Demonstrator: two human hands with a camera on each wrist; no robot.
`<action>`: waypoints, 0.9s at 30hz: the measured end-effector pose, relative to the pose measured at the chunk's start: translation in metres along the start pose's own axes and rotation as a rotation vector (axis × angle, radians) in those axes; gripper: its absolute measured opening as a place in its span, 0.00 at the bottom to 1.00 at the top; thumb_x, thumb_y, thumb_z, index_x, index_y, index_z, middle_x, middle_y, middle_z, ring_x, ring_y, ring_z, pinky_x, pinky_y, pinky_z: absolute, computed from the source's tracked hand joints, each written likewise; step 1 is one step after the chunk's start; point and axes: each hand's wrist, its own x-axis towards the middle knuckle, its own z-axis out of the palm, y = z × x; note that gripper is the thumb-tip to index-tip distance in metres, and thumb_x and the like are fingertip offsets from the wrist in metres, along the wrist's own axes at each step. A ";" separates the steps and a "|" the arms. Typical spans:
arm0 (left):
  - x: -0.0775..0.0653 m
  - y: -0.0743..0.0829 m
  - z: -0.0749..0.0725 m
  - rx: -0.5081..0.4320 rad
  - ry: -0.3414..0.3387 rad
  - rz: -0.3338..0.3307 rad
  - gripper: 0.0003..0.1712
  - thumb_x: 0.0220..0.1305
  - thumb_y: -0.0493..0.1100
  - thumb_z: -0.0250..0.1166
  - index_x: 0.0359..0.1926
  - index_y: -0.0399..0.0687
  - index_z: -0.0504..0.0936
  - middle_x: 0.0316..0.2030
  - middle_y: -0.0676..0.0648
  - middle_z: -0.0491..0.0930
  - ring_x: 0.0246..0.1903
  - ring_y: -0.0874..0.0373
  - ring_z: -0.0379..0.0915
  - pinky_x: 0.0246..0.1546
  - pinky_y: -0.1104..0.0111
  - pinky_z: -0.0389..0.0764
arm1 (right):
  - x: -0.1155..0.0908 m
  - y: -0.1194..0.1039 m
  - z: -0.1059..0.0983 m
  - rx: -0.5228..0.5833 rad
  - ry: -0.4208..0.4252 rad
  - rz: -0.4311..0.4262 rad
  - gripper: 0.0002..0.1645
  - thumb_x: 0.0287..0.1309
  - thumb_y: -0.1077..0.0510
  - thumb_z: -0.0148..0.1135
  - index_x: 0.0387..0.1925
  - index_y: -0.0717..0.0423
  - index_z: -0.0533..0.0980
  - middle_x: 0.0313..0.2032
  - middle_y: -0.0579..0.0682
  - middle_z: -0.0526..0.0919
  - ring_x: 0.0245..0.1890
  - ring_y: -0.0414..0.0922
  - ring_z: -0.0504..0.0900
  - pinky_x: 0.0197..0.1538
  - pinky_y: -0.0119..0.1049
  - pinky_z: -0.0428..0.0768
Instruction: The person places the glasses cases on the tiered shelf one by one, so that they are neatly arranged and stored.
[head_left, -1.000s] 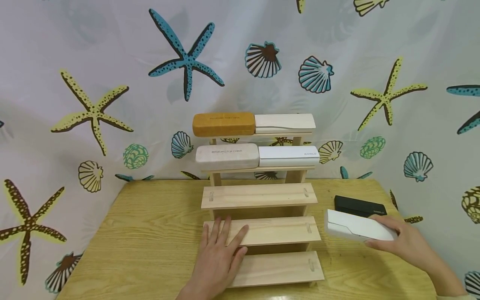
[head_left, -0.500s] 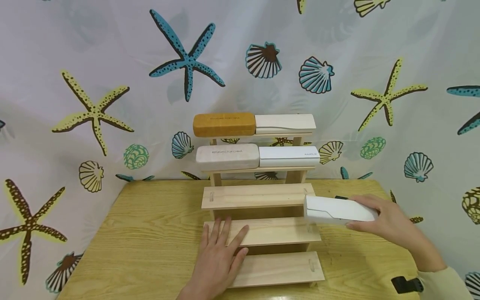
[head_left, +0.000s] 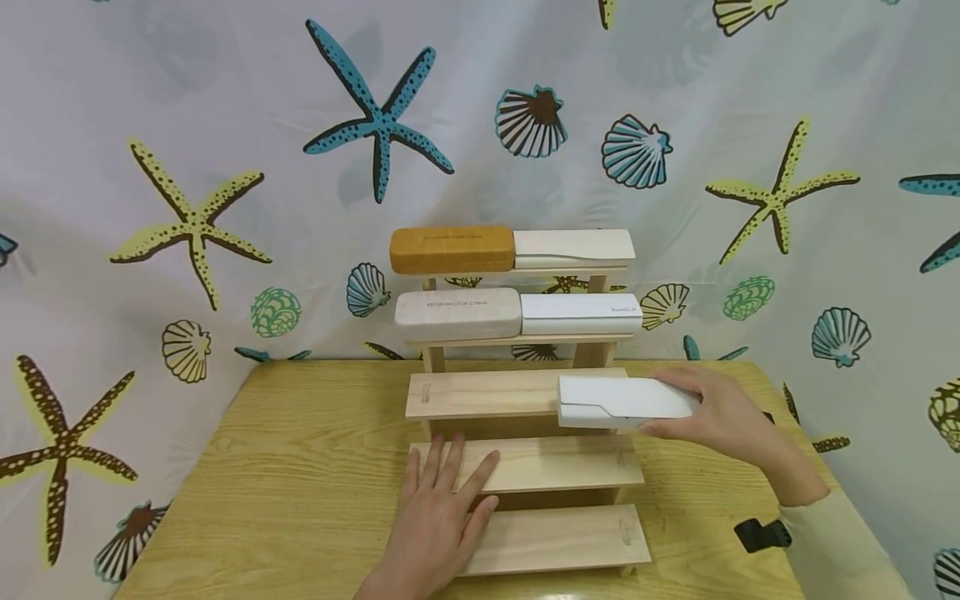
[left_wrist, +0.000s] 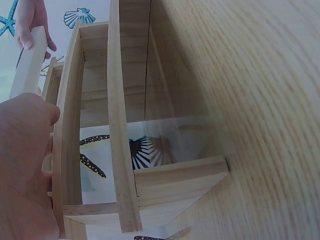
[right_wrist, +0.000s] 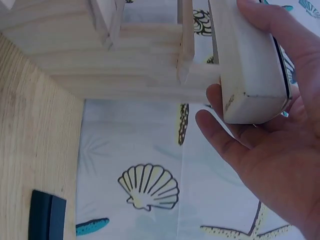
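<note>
The right hand [head_left: 731,417] grips a white case [head_left: 626,402] by its end, thumb below and fingers above, holding it over the right part of the wooden stepped rack's [head_left: 480,393] middle step. The left hand [head_left: 442,508] lies flat with fingers spread on the step below it. Beyond both hands, four cases sit on the upper steps, on the bench [head_left: 300,467]

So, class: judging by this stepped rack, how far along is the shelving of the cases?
Done: the two upper steps each hold a pair, the orange case and three pale ones. In hand: the right hand holds a white case over the third step, while the left hand rests flat on the step below. Left: two lower steps are bare, and a black case lies on the table.
</note>
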 end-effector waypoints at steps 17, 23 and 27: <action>0.000 0.000 0.000 0.011 0.011 0.015 0.30 0.80 0.59 0.54 0.78 0.64 0.70 0.75 0.30 0.67 0.76 0.27 0.60 0.74 0.30 0.56 | 0.050 -0.036 0.041 0.014 -0.021 -0.103 0.40 0.51 0.41 0.83 0.63 0.52 0.82 0.54 0.52 0.87 0.47 0.48 0.82 0.50 0.46 0.81; 0.001 0.001 -0.001 0.010 0.000 0.008 0.30 0.81 0.60 0.53 0.78 0.64 0.70 0.75 0.30 0.67 0.76 0.27 0.59 0.74 0.30 0.56 | 0.062 -0.050 0.055 0.020 -0.035 -0.108 0.44 0.51 0.39 0.83 0.66 0.53 0.81 0.57 0.53 0.86 0.49 0.50 0.83 0.52 0.48 0.82; 0.001 0.001 -0.002 0.009 -0.015 0.003 0.30 0.81 0.61 0.52 0.78 0.64 0.70 0.76 0.31 0.67 0.77 0.27 0.58 0.75 0.29 0.55 | 0.070 -0.060 0.064 0.037 -0.043 -0.115 0.44 0.50 0.38 0.83 0.65 0.52 0.81 0.54 0.52 0.86 0.45 0.47 0.82 0.49 0.45 0.82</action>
